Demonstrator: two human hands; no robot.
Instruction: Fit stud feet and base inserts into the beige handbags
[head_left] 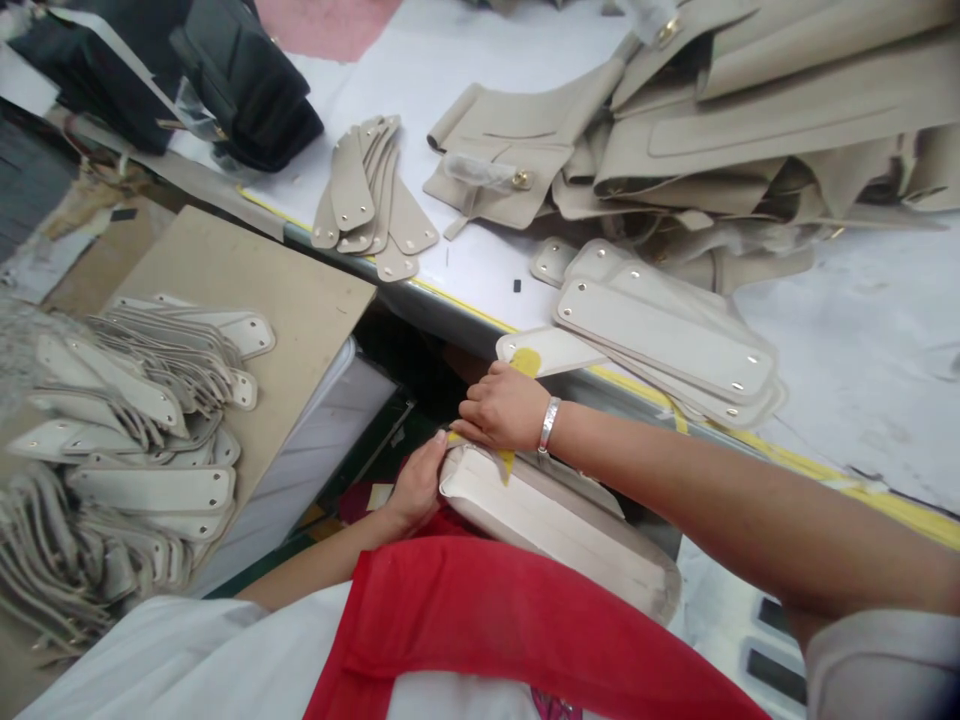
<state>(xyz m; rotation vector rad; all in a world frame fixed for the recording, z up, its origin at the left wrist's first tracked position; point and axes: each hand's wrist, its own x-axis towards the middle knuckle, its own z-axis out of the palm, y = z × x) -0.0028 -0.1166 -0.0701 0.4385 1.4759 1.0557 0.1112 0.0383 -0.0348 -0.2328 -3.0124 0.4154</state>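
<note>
At nine o'clock a heap of cream straps (135,440), too many to count, lies fanned on one brown board (300,300). Toward six o'clock, the left hand (416,487) props the end of one padded cream panel (555,520) in the lap, while the right hand (501,405), pinching down, presses its yellow-smeared edge. At two o'clock several stacked base panels (667,340) overhang the white table (862,340).

Beige is seen on the stacked panels (664,345) and the bag body (559,520), which is marked by a yellow smear (506,462). The surface (862,340) is shown white with a yellow edge strip (825,470). Red cloth (480,620), a silver bracelet (548,424) and black bags (247,80) are noted
</note>
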